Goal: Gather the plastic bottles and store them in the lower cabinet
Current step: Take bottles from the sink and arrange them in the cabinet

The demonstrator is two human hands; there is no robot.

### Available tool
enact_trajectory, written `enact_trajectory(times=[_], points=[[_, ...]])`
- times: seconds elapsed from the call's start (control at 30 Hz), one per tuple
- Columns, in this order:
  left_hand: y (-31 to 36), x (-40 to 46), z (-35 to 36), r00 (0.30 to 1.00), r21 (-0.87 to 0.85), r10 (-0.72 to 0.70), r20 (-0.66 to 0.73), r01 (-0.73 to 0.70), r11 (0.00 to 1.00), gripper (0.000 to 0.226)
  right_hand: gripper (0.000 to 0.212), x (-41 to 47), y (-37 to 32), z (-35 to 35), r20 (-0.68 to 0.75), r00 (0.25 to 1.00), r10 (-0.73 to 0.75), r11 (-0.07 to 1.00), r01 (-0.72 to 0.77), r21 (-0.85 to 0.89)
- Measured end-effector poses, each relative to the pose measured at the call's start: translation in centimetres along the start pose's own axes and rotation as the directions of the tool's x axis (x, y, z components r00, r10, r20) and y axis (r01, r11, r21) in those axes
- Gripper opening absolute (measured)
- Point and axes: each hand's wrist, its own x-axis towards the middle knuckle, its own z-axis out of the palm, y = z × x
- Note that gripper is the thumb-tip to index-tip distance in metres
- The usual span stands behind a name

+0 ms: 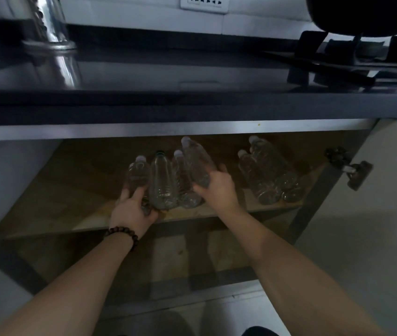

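With our left hand [133,209] and right hand [216,184] each clamped on bottles [163,180] over the cabinet shelf [59,202], we should set them down upright, tight beside the others.

The bottles [162,180] on the shelf [54,209] were clear, most with white caps, one with a dark cap; ribbed rings patterned their sides. The shelf was brown wood. Above it, the counter [192,93] was glossy black, the wall [144,13] behind it white. Right of the shelf, the door [386,214] was pale grey. A bracelet [122,235] of dark brown beads sat below the shelf edge
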Motion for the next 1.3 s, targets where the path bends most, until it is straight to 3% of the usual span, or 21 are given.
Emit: enact_trajectory(times=[0.13, 0.2, 0.3, 0.43, 0.53, 0.6, 0.7, 0.9, 1.1, 1.3], points=[[-0.3, 0.2, 0.3, 1.000, -0.001, 0.012, -0.005, -0.012, 1.000, 0.076, 0.062, -0.9, 3.2, -2.0, -0.108, 0.989, 0.099, 0.994, -0.104, -0.039], [-0.4, 0.2, 0.4, 1.000, -0.001, 0.007, -0.002, -0.007, 1.000, 0.075, 0.056, -1.4, 5.5, -3.5, -0.094, 0.989, 0.118, 0.986, -0.127, -0.104], [-0.4, 0.4, 0.5, 1.000, 0.004, -0.002, -0.007, 0.003, 1.000, 0.074, 0.053, -2.6, 8.2, -4.4, 0.019, 0.999, 0.033, 0.960, -0.026, -0.280], [-0.4, 0.5, 0.5, 1.000, 0.009, 0.008, -0.001, -0.008, 1.000, 0.074, 0.066, -2.3, 7.5, -3.7, 0.089, 0.995, -0.035, 0.884, 0.072, -0.462], [-0.4, 0.3, 0.5, 1.000, 0.011, 0.011, -0.009, -0.011, 1.000, 0.076, 0.093, -1.2, 5.1, -3.3, 0.130, 0.984, -0.120, 0.885, 0.166, -0.434], [-0.4, 0.3, 0.4, 1.000, 0.009, 0.015, -0.017, -0.015, 1.000, 0.075, 0.103, -0.3, 3.3, -2.4, 0.252, 0.953, -0.168, 0.881, 0.260, -0.396], [-0.3, 0.3, 0.3, 1.000, 0.007, 0.014, -0.015, -0.014, 1.000, 0.075, 0.100, 0.6, 1.5, -1.0, 0.445, 0.894, -0.054, 0.883, 0.251, -0.398], [-0.2, 0.2, 0.0, 1.000, 0.002, 0.026, 0.005, -0.026, 1.000, 0.077, 0.075, -0.4, 3.1, -0.3, 0.367, 0.929, 0.040, 0.875, 0.145, -0.461], [0.1, 0.8, -0.2, 0.997, -0.027, 0.057, 0.047, -0.056, 0.998, 0.077, 0.071, -1.4, 3.8, -0.2, 0.250, 0.968, -0.005, 0.818, 0.148, -0.556], [1.7, 2.1, 0.3, 0.991, -0.118, 0.096, 0.094, -0.084, 0.989, 0.082, 0.076, -1.2, 3.8, 0.0, 0.237, 0.971, 0.018, 0.816, 0.123, -0.565]])
